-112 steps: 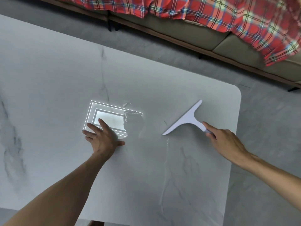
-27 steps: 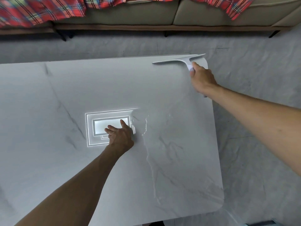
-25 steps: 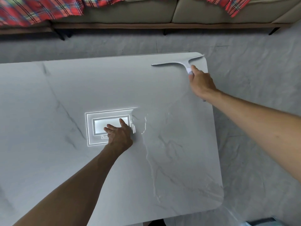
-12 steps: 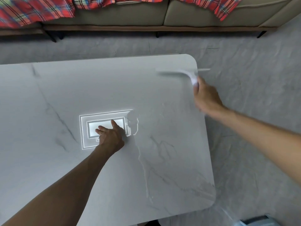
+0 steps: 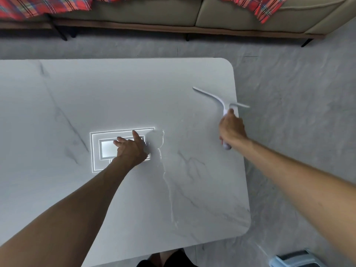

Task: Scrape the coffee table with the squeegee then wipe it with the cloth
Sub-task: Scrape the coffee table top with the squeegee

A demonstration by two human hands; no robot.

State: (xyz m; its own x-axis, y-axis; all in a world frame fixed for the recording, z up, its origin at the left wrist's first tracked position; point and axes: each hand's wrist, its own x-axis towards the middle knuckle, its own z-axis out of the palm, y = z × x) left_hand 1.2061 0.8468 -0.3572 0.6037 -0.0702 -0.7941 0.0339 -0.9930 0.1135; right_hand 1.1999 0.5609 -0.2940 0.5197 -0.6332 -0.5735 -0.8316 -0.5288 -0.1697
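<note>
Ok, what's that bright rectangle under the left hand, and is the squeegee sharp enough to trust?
Head view: the nested bright rectangles are glare, seemingly an overhead light mirrored in the glossy coffee table, partly covered by the left hand. Head view: the squeegee in the right hand is smeared and its blade looks bent, likely motion blur plus wide-angle distortion.

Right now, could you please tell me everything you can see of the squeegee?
The squeegee is white, plastic-looking, T-shaped: a long thin blade on a short handle. The right hand grips the handle, whose end shows below the fist. The blade lies over the coffee table near its right edge, one tip overhanging; contact is unclear.
</note>
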